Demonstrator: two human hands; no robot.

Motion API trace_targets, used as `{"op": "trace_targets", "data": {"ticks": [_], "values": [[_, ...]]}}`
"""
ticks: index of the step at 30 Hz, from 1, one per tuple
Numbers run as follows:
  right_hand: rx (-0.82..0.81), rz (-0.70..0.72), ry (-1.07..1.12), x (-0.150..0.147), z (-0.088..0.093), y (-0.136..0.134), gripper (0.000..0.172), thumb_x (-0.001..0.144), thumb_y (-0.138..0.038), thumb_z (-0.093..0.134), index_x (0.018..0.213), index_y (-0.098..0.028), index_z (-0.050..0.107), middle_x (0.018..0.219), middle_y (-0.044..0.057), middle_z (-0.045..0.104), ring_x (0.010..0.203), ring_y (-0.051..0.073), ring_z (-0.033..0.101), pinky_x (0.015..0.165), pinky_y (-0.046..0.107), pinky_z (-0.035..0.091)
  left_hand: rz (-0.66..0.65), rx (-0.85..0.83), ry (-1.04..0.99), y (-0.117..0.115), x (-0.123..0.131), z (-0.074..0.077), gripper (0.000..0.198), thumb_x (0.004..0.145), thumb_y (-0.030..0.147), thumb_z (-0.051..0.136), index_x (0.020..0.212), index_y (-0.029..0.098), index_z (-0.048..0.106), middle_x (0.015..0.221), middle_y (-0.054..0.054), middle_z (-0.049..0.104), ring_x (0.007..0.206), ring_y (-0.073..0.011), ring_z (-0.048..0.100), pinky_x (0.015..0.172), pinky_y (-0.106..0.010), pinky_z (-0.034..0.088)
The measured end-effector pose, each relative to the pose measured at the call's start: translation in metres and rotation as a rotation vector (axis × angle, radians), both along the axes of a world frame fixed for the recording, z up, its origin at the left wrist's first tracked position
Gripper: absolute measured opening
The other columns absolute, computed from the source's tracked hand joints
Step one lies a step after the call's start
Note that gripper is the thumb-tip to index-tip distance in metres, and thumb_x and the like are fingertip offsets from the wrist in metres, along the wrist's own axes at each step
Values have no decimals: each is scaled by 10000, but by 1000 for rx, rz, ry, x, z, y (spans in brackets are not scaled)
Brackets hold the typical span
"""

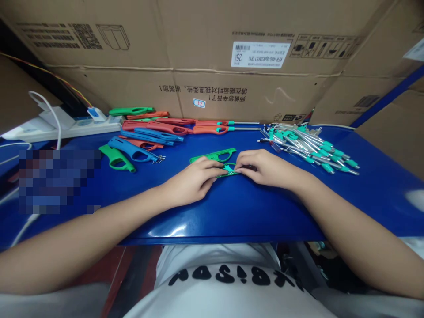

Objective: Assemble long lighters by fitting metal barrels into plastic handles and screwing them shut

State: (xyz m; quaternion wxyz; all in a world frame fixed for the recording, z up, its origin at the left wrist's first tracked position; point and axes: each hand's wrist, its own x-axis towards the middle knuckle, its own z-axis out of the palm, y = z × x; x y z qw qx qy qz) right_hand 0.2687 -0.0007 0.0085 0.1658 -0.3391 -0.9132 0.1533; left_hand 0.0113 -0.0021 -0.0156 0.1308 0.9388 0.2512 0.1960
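Both hands rest on the blue table [232,207] and meet over a green plastic handle shell [228,169] lying flat. My left hand [192,181] has its fingers curled onto the shell's left part. My right hand [265,168] pinches its right end. A second green handle shell [213,155] lies just behind the hands, touching neither.
Several red, blue and green handle shells [149,132] are piled at the back left. Two assembled red lighters [215,129] lie behind. A heap of metal tubes with teal ends [308,143] sits at the right. A white power strip [76,126] and cardboard boxes [212,53] line the back.
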Motion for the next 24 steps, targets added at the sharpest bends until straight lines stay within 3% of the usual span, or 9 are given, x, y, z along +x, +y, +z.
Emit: {"op": "trace_targets", "data": {"ticks": [9, 19, 24], "values": [[-6, -37, 25, -1, -2, 0, 137, 926, -196, 590, 826, -183, 682, 821, 54, 667, 742, 177, 608, 678, 298, 453, -5, 7, 15, -1, 0, 1, 384, 994, 141, 456, 1315, 226, 648, 1325, -110, 652, 1217, -258, 583, 1061, -456, 463], [-78, 7, 69, 3, 3, 0, 177, 949, -212, 559, 863, -196, 713, 918, 72, 716, 840, 194, 666, 792, 329, 516, -21, -6, -7, -2, -1, 2, 382, 995, 150, 456, 1301, 238, 668, 1341, -106, 666, 1227, -261, 592, 1037, -465, 487], [-56, 3, 56, 3, 3, 0, 153, 935, -201, 573, 866, -195, 709, 904, 68, 704, 806, 186, 652, 733, 313, 504, -21, -2, -5, -1, -1, 1, 390, 996, 152, 454, 1314, 235, 666, 1358, -110, 658, 1241, -265, 585, 1048, -476, 486]]}}
